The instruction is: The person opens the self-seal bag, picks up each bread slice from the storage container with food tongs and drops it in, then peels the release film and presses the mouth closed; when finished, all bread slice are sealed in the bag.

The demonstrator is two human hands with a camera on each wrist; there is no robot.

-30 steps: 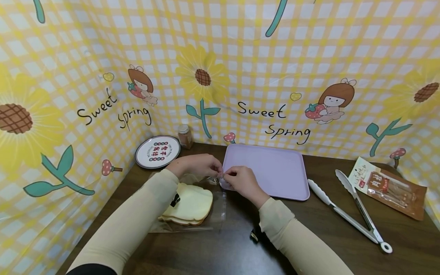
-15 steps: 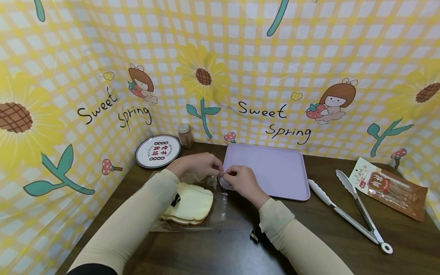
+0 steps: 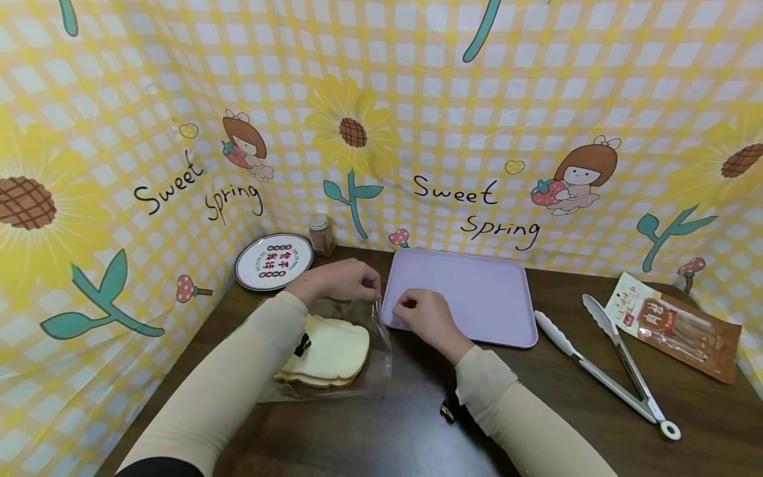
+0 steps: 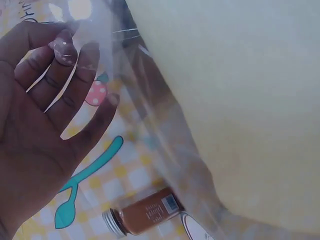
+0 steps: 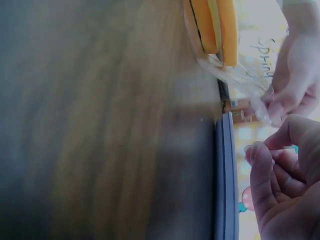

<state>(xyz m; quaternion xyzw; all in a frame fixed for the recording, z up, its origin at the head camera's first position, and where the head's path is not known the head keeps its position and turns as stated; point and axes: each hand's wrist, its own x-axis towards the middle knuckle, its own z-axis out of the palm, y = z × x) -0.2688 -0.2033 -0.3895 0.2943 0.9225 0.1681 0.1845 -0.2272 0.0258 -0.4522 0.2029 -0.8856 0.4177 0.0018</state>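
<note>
A clear plastic bag (image 3: 377, 371) lies on the table with slices of bread (image 3: 335, 351) inside it. My left hand (image 3: 348, 278) pinches the upper right corner of the bag's edge between thumb and forefinger and lifts it. In the left wrist view the film (image 4: 102, 30) stretches from those fingertips past the large pale bread slice (image 4: 235, 100). Just to the right, my right hand (image 3: 428, 315) hovers over the left end of a lilac tray (image 3: 471, 298). Its thumb and curled forefinger meet at the tips, and the right wrist view shows nothing between them.
A round plate with red lettering (image 3: 274, 263) and a small spice jar (image 3: 320, 235) stand at the back left. White-tipped tongs (image 3: 614, 384) lie spread open right of the tray. Beyond them is a brown packet of sausages (image 3: 673, 328). A patterned cloth hangs behind.
The two hands have parted: my right hand has let go of the bag's edge and moved slightly right. My left hand has drawn the corner a little up and left.
</note>
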